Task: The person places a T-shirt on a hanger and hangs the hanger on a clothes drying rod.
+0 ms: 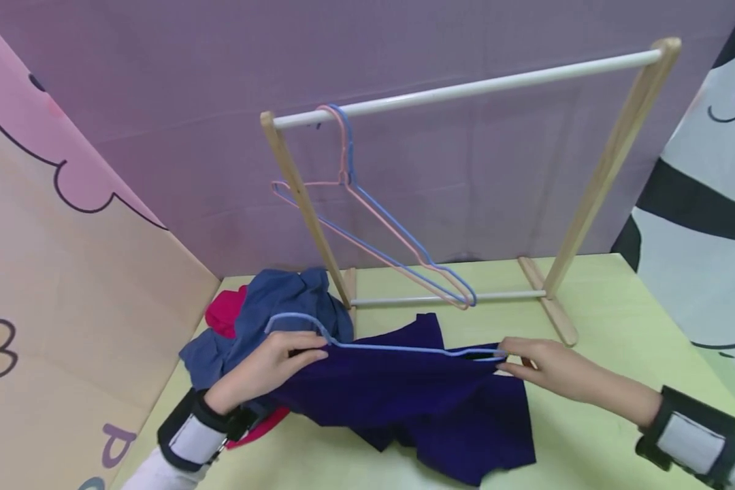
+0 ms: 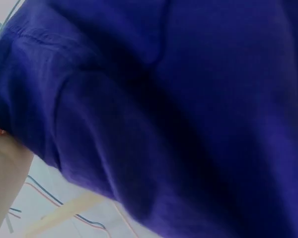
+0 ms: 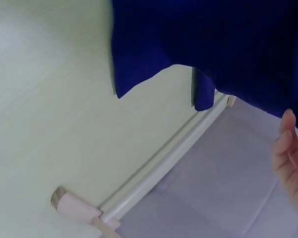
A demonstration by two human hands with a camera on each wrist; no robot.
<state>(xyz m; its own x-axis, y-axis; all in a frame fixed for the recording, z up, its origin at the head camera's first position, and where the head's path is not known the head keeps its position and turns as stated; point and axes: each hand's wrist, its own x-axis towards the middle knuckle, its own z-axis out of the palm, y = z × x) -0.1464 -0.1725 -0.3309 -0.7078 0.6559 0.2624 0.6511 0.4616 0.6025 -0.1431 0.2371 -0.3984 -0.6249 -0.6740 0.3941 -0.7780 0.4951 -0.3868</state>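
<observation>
Both hands pinch blue hanger (image 1: 404, 349); left hand (image 1: 269, 364) | right hand (image 1: 542, 367) | purple garment (image 1: 416, 395) hides hanger's lower bar

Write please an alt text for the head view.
Two hands hold a light blue hanger over a dark purple garment on a table: left hand near its hook, right hand at its end.
</observation>
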